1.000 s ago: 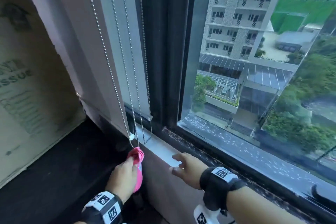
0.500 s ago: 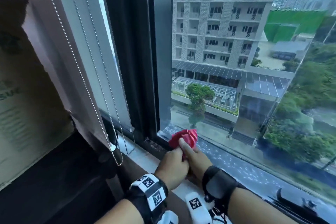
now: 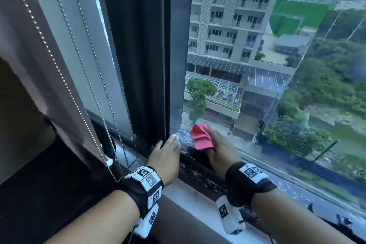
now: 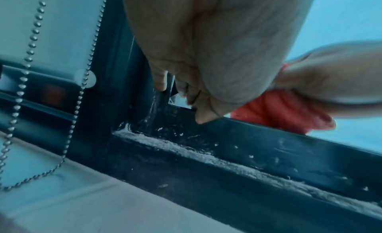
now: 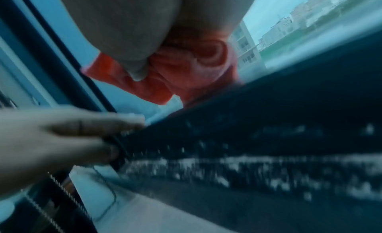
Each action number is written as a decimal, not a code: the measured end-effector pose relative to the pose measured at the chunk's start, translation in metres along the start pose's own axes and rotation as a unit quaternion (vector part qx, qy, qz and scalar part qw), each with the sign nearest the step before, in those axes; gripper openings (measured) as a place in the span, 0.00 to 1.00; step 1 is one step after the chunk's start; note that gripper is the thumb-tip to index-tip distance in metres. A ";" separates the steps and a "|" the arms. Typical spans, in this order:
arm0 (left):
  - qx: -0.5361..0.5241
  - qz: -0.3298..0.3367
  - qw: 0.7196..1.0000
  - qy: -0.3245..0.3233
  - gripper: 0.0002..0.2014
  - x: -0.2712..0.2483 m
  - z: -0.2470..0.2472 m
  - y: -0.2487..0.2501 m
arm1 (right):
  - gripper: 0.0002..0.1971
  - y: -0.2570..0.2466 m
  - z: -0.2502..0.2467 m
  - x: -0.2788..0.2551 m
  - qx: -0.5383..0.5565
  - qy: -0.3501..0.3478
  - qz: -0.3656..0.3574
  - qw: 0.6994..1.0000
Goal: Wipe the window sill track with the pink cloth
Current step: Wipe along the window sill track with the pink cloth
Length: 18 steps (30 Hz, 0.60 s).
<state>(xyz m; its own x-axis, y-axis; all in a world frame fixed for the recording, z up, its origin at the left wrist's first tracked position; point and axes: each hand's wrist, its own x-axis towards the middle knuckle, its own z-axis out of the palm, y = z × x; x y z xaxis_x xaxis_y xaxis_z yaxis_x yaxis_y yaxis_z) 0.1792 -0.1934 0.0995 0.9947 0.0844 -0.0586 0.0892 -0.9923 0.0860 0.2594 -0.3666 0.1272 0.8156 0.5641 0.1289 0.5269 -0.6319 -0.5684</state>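
Observation:
My right hand holds the bunched pink cloth against the bottom edge of the window glass, just above the dark sill track. The right wrist view shows the thumb pressed into the cloth, which is gathered under the palm. The track is black with a line of white dust and specks along it. My left hand lies to the left of the cloth with straight fingers and touches the corner where the vertical frame meets the track. It holds nothing.
A dark vertical window frame rises just left of both hands. Bead chains hang further left beside a brown blind. A pale sill ledge runs below the track. The track continues to the right under the glass.
The cloth has passed from my left hand to my right. The left hand has let go and straightened at the frame corner. The cloth sits slightly further right on the glass edge.

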 end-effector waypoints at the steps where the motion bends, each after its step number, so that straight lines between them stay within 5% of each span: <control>1: 0.005 0.007 1.000 0.015 0.32 0.001 0.002 -0.003 | 0.31 0.002 0.016 0.003 -0.042 -0.042 0.002 0.998; 6: 0.009 0.050 0.998 0.046 0.24 0.001 -0.001 -0.012 | 0.31 -0.005 0.048 0.011 -0.224 -0.077 -0.010 0.971; 10: -0.010 0.059 0.997 0.045 0.28 -0.001 0.002 -0.017 | 0.28 -0.004 0.040 0.030 -0.075 0.020 -0.002 0.997; 12: -0.013 0.068 0.996 0.059 0.30 0.001 0.007 -0.020 | 0.29 -0.001 0.042 0.039 -0.101 0.074 -0.030 0.992; 14: -0.010 0.078 0.994 0.079 0.32 0.000 0.009 -0.020 | 0.31 -0.006 0.051 0.044 -0.180 0.023 -0.075 0.981; 18: 0.005 0.072 0.993 0.096 0.29 -0.004 0.010 -0.020 | 0.29 -0.011 0.068 0.051 -0.195 -0.056 -0.039 0.978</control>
<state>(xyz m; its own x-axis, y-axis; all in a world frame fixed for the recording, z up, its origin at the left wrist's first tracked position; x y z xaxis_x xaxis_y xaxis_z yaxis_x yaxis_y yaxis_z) 0.1730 -0.1747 0.0882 0.9885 -0.0435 0.1446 -0.0540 -0.9961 0.0695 0.2790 -0.2947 0.0854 0.7492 0.6599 0.0574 0.6559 -0.7269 -0.2035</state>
